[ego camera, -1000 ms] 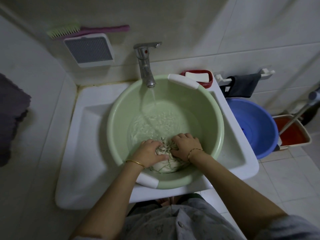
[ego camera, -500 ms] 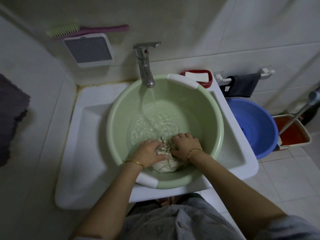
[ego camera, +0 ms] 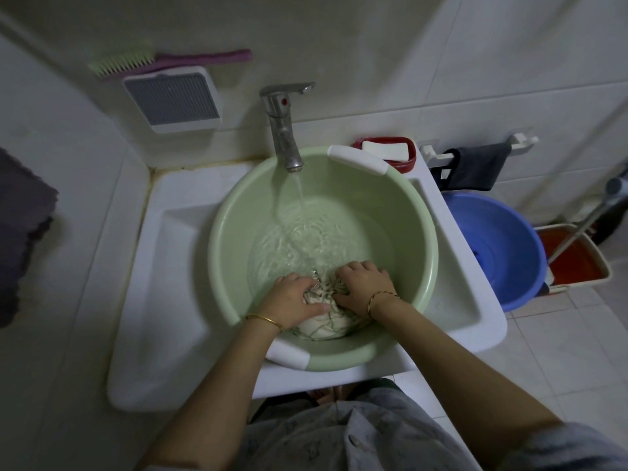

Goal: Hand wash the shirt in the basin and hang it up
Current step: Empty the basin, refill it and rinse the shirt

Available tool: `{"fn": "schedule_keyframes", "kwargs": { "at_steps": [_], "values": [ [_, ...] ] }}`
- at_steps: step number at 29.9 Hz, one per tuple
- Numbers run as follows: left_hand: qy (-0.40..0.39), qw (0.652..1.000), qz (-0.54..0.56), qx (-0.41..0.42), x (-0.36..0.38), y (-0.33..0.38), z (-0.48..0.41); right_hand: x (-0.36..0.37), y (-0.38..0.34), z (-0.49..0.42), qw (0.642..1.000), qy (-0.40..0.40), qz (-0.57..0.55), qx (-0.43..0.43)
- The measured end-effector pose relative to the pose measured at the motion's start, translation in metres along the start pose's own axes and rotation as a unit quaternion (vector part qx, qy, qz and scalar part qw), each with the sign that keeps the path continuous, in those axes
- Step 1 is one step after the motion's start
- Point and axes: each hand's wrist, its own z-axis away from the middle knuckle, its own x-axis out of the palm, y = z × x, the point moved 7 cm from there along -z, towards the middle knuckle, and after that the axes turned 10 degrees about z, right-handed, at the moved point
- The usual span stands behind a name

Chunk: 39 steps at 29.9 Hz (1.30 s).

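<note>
A pale green basin (ego camera: pixel 419 232) with white handles sits in the white sink (ego camera: pixel 176 266) and holds shallow water. The shirt (ego camera: pixel 323 326), white with thin green stripes, lies bunched at the basin's near side, partly in the water. My left hand (ego camera: pixel 294 300) grips the bundle from the left. My right hand (ego camera: pixel 363 283) grips it from the right, fingers curled into the cloth. Water runs from the metal tap (ego camera: pixel 283 130) into the basin.
A red soap dish with a white bar (ego camera: pixel 385 149) stands behind the basin. A blue basin (ego camera: pixel 499 253) and a red mop bucket (ego camera: pixel 574 260) sit on the floor to the right. A dark cloth (ego camera: pixel 475 166) hangs on a wall rail. A brush (ego camera: pixel 163 61) rests above a vent.
Both hands stay clamped on the bunched shirt at nearly the same spot. The water keeps running and rippling in the basin.
</note>
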Motion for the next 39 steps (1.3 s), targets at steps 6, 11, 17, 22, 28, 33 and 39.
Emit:
{"fn": "schedule_keyframes", "kwargs": {
  "at_steps": [6, 11, 17, 22, 28, 33, 39],
  "values": [
    [0.002, 1.000, 0.003, 0.002, -0.0004, 0.0004, 0.0004, 0.0006, 0.0004, 0.0001, 1.000, -0.002, -0.002, 0.000],
    [0.003, 1.000, -0.002, 0.005, -0.0002, 0.0009, 0.0002, 0.0002, 0.0001, -0.0001, 1.000, -0.004, -0.005, 0.001],
    [0.004, 1.000, -0.003, 0.004, -0.0004, 0.0014, 0.0003, -0.0005, 0.0000, 0.0007, 1.000, -0.001, -0.005, 0.001],
    [0.002, 1.000, -0.003, 0.003, -0.0002, 0.0011, 0.0005, -0.0008, -0.0001, 0.0008, 1.000, 0.000, -0.004, 0.001],
    [0.002, 1.000, -0.004, 0.005, -0.0006, 0.0022, 0.0005, -0.0006, -0.0005, 0.0001, 1.000, -0.005, -0.003, 0.001],
    [0.004, 1.000, -0.009, 0.007, -0.0006, 0.0024, 0.0007, -0.0003, -0.0002, 0.0000, 1.000, 0.000, -0.002, 0.001],
    [0.000, 1.000, -0.003, 0.006, -0.0005, 0.0020, 0.0009, -0.0004, -0.0003, 0.0001, 1.000, -0.001, -0.001, -0.001]
  ]
}}
